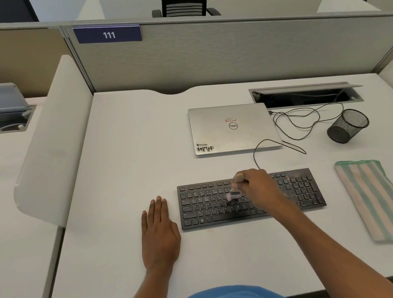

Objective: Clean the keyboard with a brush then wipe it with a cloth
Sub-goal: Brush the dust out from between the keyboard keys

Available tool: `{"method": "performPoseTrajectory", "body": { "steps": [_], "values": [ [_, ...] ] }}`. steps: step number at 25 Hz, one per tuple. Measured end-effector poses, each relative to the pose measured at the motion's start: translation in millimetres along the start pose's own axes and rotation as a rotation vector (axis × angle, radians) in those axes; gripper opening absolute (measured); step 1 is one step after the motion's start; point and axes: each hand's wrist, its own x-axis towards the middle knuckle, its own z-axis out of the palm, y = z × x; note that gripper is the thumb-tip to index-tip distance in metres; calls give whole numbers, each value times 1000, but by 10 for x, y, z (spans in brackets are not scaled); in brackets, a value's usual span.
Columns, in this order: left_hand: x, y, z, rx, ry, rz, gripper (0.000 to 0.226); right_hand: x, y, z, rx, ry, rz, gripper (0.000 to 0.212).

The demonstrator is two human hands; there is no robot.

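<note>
Brush (235, 191) — apparently — on keyboard (209, 211)

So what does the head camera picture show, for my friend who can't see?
A person's right hand holds a small brush to the keys of a black keyboard with specks at its right end. The left hand lies flat on the white desk, and a striped cloth lies on the right. A closed laptop sits behind.

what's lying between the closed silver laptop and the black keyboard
In the head view, a thin black cable loops across otherwise bare white desk between the closed silver laptop and the black keyboard.
</note>
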Motion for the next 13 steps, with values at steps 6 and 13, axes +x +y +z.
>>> {"method": "performPoseTrajectory", "body": {
  "steps": [6, 13],
  "values": [
    [-5, 12, -4, -10, 10, 2, 67, -34, 102, -271, -41, 112, 126, 29],
    [-2, 0, -3, -12, 1, 1, 68, 1, -172, 79, 14, -35, -52, 23]
  ]
}}
